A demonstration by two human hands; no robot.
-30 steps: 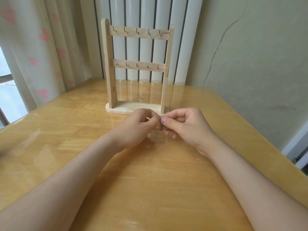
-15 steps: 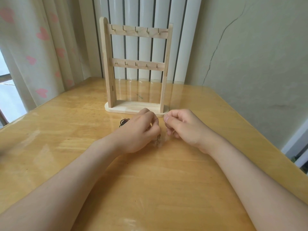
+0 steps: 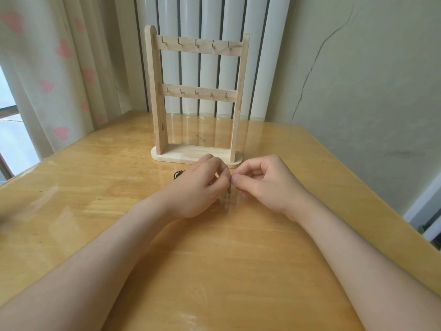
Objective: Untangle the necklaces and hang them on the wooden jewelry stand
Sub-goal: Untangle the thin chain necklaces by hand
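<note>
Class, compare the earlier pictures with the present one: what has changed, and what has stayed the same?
The left hand and right hand drew slightly apart, then came back together; both pinch the thin chain between them. A dark necklace bundle, unseen a second ago, lies on the table beside the left hand. The wooden jewelry stand stayed put, its hooks bare.

The left hand (image 3: 198, 185) and right hand (image 3: 265, 185) meet low over the table (image 3: 214, 259), just in front of the stand (image 3: 156, 96). Each pinches a thin chain (image 3: 229, 191) with curled fingers, fingertips nearly touching; a short blurred length dangles below. A dark tangle (image 3: 178, 174) lies on the table beside the left hand. The stand carries two rows of five hooks (image 3: 196, 43).
</note>
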